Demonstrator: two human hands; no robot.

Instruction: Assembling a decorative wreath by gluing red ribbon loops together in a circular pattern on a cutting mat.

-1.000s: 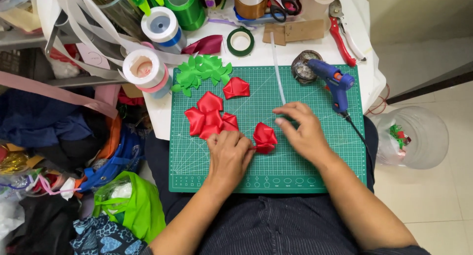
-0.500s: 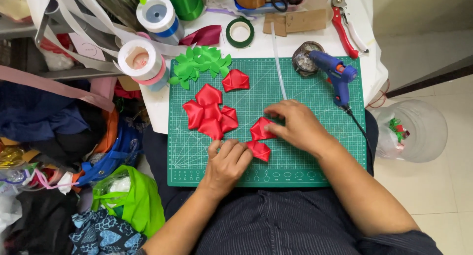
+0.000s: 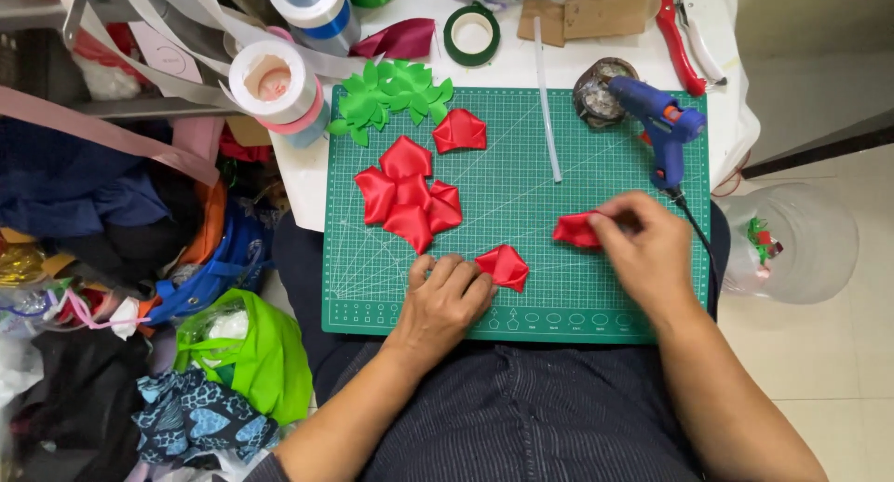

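Red satin petals lie on the green cutting mat (image 3: 577,286). Right of centre, the right hand (image 3: 643,249) pinches one folded red petal (image 3: 575,229) between its fingertips. Low in the middle, the left hand (image 3: 445,300) rests flat, fingers touching another red petal (image 3: 505,266) without gripping it. A petal cluster (image 3: 407,193) sits upper left, a blue glue gun (image 3: 659,128) upper right.

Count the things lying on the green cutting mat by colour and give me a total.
Red folded satin ribbon petals: 4, one in the right hand, one at the left hand, one loose, one cluster
Blue glue gun: 1
Clear glue stick: 1
Total: 6
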